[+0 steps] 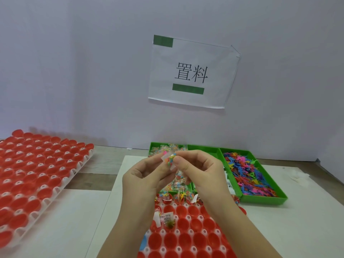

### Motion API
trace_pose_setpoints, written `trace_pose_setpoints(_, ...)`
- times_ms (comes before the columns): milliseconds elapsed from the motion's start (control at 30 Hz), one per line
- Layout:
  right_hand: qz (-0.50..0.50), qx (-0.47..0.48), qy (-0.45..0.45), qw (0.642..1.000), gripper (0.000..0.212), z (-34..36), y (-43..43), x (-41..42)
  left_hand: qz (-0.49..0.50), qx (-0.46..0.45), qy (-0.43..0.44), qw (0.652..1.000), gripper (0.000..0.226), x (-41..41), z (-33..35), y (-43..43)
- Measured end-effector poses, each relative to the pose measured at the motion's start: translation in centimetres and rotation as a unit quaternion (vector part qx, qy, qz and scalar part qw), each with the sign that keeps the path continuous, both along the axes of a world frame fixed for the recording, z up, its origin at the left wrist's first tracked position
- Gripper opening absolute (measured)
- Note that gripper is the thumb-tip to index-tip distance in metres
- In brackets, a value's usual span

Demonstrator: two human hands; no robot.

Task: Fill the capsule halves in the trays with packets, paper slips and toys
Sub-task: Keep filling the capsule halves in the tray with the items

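White sheets cover my wooden worktop [297, 229] under a plain wall [83, 71] bearing a paper sign [191, 71]. Fingers of my left hand [141, 175] and right hand [202, 170] pinch a packet [170, 159] in mid-air; my wrists hide part of the near tray [194, 249].

I am looking in on a small packing workshop, a spot where people fill lots of the same thing by hand. In the upper middle of the frame a printed paper sign [191, 73] hangs on a plain white wall [83, 71]. It has two big characters and green strips on it, like a label for a work spot. At the right, green bins [264, 200] sit side by side on the worktop [297, 229]. The left one holds clear packets [162, 148] and the right one holds heaps of little coloured toys [247, 175]. At the left, a big white tray [56, 190] holds rows and rows of red capsule halves [40, 165]. Another tray like it [194, 249] lies at the bottom middle.
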State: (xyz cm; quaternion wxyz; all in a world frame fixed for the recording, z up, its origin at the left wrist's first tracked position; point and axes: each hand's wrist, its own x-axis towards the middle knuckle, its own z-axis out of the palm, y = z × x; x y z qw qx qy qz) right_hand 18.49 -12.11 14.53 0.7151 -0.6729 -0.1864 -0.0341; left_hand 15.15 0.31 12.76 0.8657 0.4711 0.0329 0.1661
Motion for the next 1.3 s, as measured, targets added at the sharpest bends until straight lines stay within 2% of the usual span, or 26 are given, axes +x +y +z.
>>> trace_pose_setpoints(67, -0.017, -0.013, 0.004, 1.000, 0.007, 0.3, -0.3, 0.0, -0.024, -0.002, -0.001, 1.000, 0.030, -0.1, 0.2, -0.1)
trace_pose_setpoints(167, 0.003, -0.032, 0.041, 0.999, 0.008, 0.9, -0.9, 0.0, -0.059, -0.027, 0.010, 0.998, 0.027, -0.2, 0.4, 0.1)
trace_pose_setpoints(300, 0.034, -0.027, 0.079, 0.996, 0.031, 1.7, -1.6, -0.3, -0.103, -0.034, 0.010, 0.994, 0.028, -0.4, 0.9, 0.6)
trace_pose_setpoints(700, 0.015, -0.022, 0.063, 0.998, 0.038, 1.8, -2.0, -1.1, -0.131, -0.064, -0.011, 0.989, 0.022, -0.8, 1.2, -0.4)
trace_pose_setpoints(767, 0.013, -0.034, 0.060, 0.997, 0.035, 1.8, -2.0, -1.2, -0.123, -0.061, -0.012, 0.990, 0.025, -0.8, 1.3, -0.6)
trace_pose_setpoints(900, -0.008, -0.100, 0.025, 0.995, 0.010, 1.8, -2.1, -1.2, -0.086, -0.028, -0.002, 0.996, 0.021, -0.7, 1.1, -0.6)
trace_pose_setpoints(967, -0.015, -0.116, 0.006, 0.993, 0.008, 1.7, -2.1, -1.1, -0.082, -0.029, -0.001, 0.996, 0.018, -0.7, 0.9, -0.6)
trace_pose_setpoints(1133, 0.009, -0.052, 0.022, 0.998, 0.035, 0.3, -1.5, -1.3, -0.101, -0.129, -0.014, 0.986, 0.022, -0.6, 0.5, -1.4)
trace_pose_setpoints(1233, -0.030, 0.000, -0.003, 1.000, 0.019, -1.1, -0.7, -1.2, -0.119, -0.160, -0.018, 0.980, 0.024, -0.6, 0.2, -1.8)
trace_pose_setpoints(1300, -0.046, 0.023, -0.013, 0.999, 0.015, -1.6, -0.5, -1.1, -0.123, -0.132, -0.010, 0.983, 0.024, -0.5, 0.0, -1.8)
